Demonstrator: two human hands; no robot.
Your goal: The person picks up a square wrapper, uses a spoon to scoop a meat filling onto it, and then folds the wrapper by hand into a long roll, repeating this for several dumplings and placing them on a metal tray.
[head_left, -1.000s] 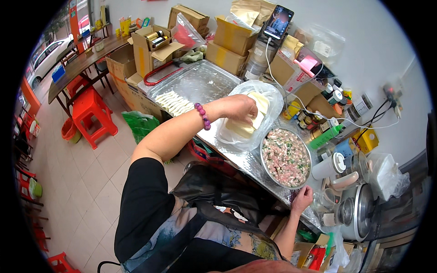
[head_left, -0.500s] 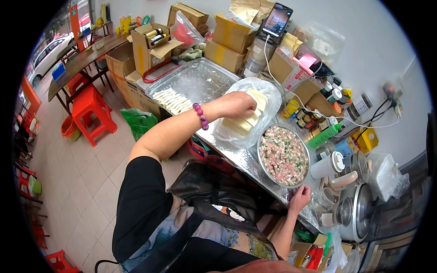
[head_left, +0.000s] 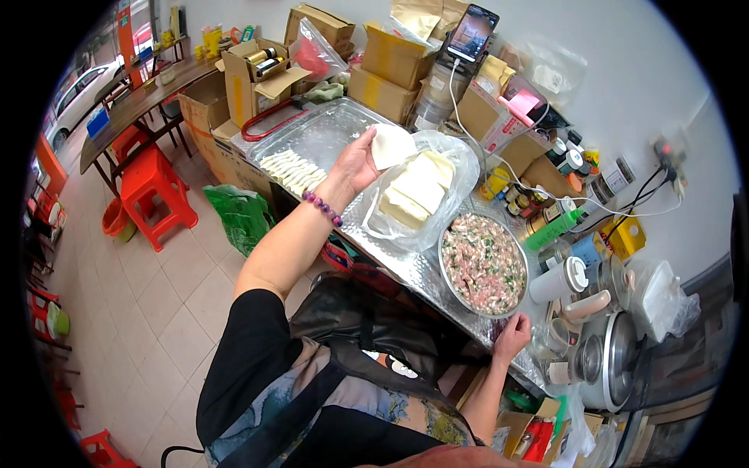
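Note:
A thin pale dough wrapper (head_left: 392, 146) is pinched in my left hand (head_left: 357, 162), raised above the near right edge of the metal tray (head_left: 335, 125). Rows of folded white wontons (head_left: 293, 172) lie at the tray's left end. Just right of that hand, a stack of wrappers (head_left: 415, 195) sits in an opened clear plastic bag (head_left: 462, 168). A round metal bowl of minced meat with green bits (head_left: 484, 265) stands to the right of the bag. My right hand (head_left: 512, 337) rests closed at the table edge below the bowl; what its fingers hold, if anything, is hidden.
Behind the tray stand cardboard boxes (head_left: 382, 93) and a propped phone (head_left: 473, 33) with a white cable. Jars, a white cup (head_left: 559, 281) and a large lidded pot (head_left: 622, 359) crowd the right side. A red stool (head_left: 156, 187) and green bag (head_left: 238, 218) are at left.
My left hand has lifted a wrapper off the stack and moved left with it, turning the palm up. The right hand stays by the bowl, almost unmoved.

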